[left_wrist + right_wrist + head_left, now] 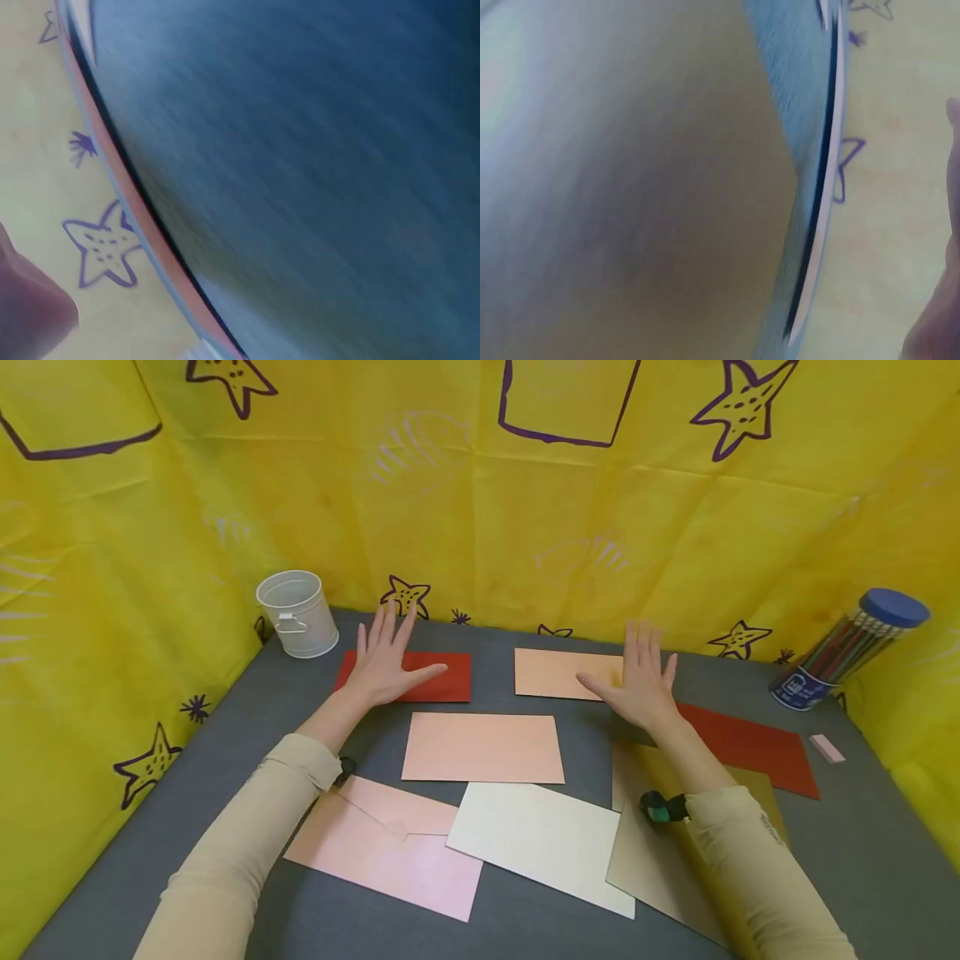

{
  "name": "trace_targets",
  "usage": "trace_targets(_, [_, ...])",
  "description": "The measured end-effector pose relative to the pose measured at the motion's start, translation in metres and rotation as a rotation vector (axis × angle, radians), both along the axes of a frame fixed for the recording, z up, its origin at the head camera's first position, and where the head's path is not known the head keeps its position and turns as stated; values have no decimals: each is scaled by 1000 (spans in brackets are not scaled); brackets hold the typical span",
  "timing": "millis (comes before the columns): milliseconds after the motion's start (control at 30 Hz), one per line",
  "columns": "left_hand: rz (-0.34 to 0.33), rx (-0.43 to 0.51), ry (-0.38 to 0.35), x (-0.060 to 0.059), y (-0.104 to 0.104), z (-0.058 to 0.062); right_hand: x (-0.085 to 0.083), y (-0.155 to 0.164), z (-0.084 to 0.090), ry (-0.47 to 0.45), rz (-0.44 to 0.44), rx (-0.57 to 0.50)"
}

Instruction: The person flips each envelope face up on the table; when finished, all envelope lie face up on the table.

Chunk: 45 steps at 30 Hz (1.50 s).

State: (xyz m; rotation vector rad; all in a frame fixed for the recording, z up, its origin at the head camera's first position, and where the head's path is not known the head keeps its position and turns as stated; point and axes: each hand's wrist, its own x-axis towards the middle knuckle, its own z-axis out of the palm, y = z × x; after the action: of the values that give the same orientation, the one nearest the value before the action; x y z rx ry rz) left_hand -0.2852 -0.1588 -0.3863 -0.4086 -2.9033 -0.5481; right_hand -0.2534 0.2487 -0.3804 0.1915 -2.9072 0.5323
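Note:
Fingers spread and straight, my left hand point(382, 668) is over the red envelope point(450, 678) at the back left and holds nothing. My right hand point(641, 685), also spread and holding nothing, overlaps the right end of a peach envelope point(555, 672) at the back. Between and in front of the hands lies another peach envelope point(483, 748). A second red envelope point(765, 747) sits right of my right wrist, partly under a gold envelope point(637, 860). In the right wrist view the gold envelope point(630, 195) fills most of the picture.
Nearer me, a pink envelope point(375, 852) with its flap showing touches a white envelope point(540, 843). A white metal bucket point(300, 618) stands back left. On the right are a leaning tub of pencils point(840, 647) and an eraser point(827, 748). Yellow patterned cloth point(480, 527) surrounds the grey table point(247, 727).

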Motion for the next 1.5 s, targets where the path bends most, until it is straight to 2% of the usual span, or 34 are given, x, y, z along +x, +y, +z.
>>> trace_targets(267, [-80,71,-114,7,-33,-4,-10,-28,-2,-62,167,-115])
trace_targets(533, [-169,78,-206,15,-66,-8,-12,-57,-7,-131,290,-235])
trace_targets(667, [-193,74,-217,19,-78,-10,-15,-71,-11,-142,357,-229])
trace_targets(967, [-214,40,-239,21,-100,-15,-23,-99,-19,-232,496,-199])
trace_targets(1167, [-226,4,-260,26,-109,-12,-25,-117,-19,-260,583,-176])
trace_targets(1500, [-215,-95,-270,28,-122,-11,-29,-140,-19,-312,651,-141])
